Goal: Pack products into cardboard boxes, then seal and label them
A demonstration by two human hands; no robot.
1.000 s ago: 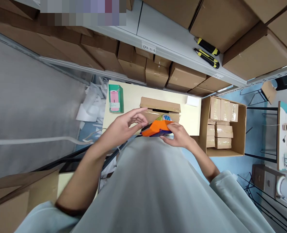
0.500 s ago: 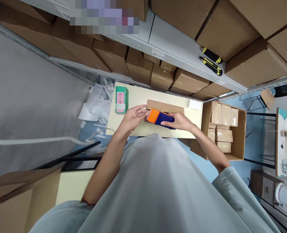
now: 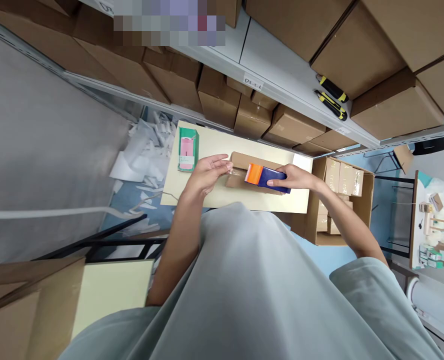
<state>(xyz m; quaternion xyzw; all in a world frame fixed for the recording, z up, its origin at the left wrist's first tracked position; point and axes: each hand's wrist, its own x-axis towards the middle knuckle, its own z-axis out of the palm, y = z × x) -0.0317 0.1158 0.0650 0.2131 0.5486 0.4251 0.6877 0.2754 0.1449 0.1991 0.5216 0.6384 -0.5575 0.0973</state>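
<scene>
In my right hand (image 3: 293, 177) is a tape dispenser (image 3: 269, 179), dark blue with an orange front and a pale toothed edge pointing left. It is over a long brown cardboard box (image 3: 240, 182) on the pale yellow table (image 3: 214, 200). My left hand (image 3: 211, 172) is at the box's left end, its thumb and fingertips pinched together and the upper finger stretched out. A shiny bit of clear tape (image 3: 234, 172) shows by those fingertips. How far the tape runs toward the dispenser is hard to see.
A green box with a pink front (image 3: 186, 150) stands at the table's left end. On the right, an open carton (image 3: 314, 200) holds several small taped boxes. Two utility knives (image 3: 332, 97) lie on the shelf (image 3: 278, 65) above, among cardboard boxes. White scraps (image 3: 132, 150) lie left.
The dispenser has moved right with my right hand, away from my left hand's fingertips. My left hand stays near the box's left end, and more of the box shows between them.
</scene>
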